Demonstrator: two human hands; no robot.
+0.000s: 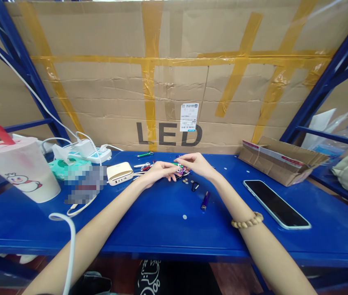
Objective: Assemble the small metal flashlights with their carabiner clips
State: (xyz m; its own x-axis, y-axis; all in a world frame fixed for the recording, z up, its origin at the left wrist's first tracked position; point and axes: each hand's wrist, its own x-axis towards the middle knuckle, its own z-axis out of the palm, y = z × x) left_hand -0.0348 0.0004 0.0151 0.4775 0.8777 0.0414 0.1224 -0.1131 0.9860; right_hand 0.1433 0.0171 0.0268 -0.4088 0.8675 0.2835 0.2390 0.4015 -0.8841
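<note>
Near the back middle of the blue shelf, my left hand [160,172] and my right hand [199,164] meet with fingers pinched together. Between them is a small green tube [178,164], with a purple clip [180,170] hanging at it; fingers cover much of both. Just below the hands lie several small round discs like button cells [185,181] and a black loop-like piece [194,186]. Closer to me is a short purple tube [205,200], like a mini flashlight. Behind my left hand, another green tube [145,154] lies among silver and red ones [146,167].
On the left stand a drink cup [23,172], a tissue pack [69,168], a power strip [96,155] and a cream power bank [120,173] with cables. A phone [276,204] and an open cardboard box [281,162] are on the right. A large carton [115,94] walls the back.
</note>
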